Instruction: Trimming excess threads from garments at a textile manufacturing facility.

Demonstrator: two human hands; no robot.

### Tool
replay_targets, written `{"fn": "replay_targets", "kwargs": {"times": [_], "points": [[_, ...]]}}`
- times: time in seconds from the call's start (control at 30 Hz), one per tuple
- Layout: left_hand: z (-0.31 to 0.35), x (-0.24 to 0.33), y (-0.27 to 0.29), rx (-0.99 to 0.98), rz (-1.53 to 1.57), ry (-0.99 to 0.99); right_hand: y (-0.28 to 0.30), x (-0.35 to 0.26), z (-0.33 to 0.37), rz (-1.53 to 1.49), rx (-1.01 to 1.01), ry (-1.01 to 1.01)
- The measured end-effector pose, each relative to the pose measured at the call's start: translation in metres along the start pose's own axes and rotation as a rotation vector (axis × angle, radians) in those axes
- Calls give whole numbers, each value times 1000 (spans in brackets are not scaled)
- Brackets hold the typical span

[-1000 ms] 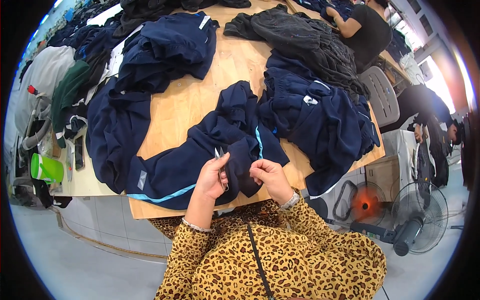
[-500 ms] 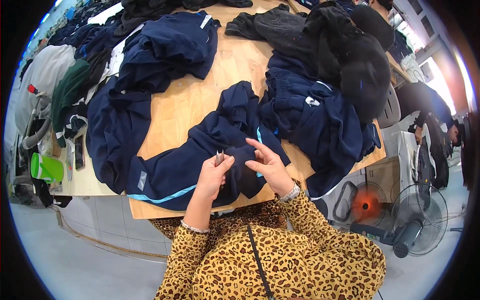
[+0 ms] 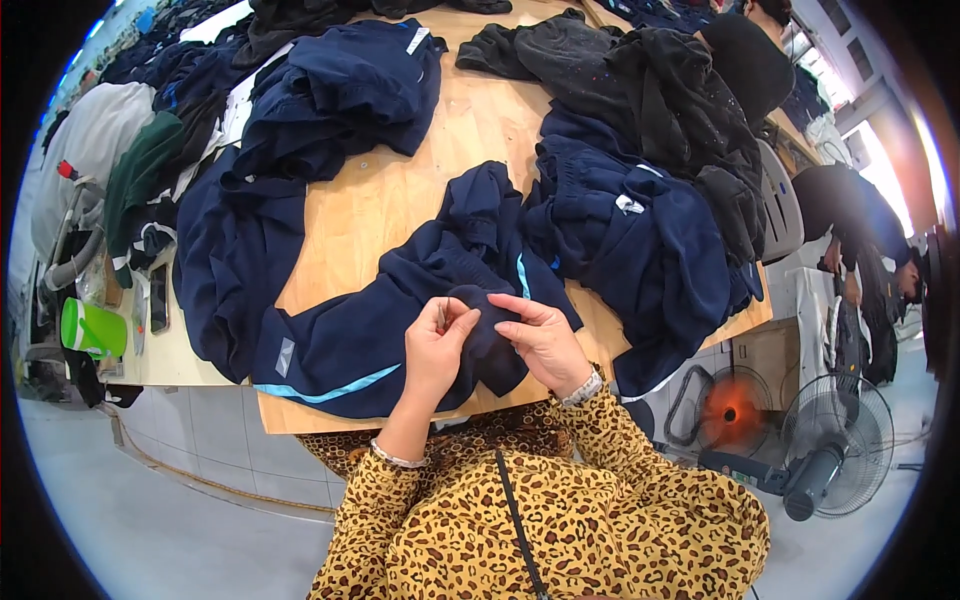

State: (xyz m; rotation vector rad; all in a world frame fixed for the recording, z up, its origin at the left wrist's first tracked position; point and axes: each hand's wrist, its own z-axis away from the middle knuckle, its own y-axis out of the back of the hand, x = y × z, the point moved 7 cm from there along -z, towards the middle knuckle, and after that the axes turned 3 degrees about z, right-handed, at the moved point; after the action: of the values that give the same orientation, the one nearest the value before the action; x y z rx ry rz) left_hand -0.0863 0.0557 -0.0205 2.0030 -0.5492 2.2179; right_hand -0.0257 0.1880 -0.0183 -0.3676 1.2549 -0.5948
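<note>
Seen from above, a person in leopard-print sleeves worked at the near edge of a wooden surface (image 3: pixel 420 215). A navy garment with a light blue stripe (image 3: pixel 400 330) lay spread across that edge, just in front of them. The left hand (image 3: pixel 437 345) had its fingers pressed together, pinching a fold of the dark cloth. The right hand (image 3: pixel 545 338) touched the same fold, its fingers curled and pinching the fabric. More navy clothing (image 3: pixel 650 250) was heaped to the right. A green cup (image 3: pixel 92 328) stood far left.
</note>
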Motion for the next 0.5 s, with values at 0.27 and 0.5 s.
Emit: {"fn": "replay_targets", "kwargs": {"times": [0.27, 0.5], "points": [[13, -15, -5, -70, 66, 163, -11, -15, 4, 831, 80, 423], [18, -24, 0, -160, 298, 340, -25, -33, 12, 1187, 191, 629]]}}
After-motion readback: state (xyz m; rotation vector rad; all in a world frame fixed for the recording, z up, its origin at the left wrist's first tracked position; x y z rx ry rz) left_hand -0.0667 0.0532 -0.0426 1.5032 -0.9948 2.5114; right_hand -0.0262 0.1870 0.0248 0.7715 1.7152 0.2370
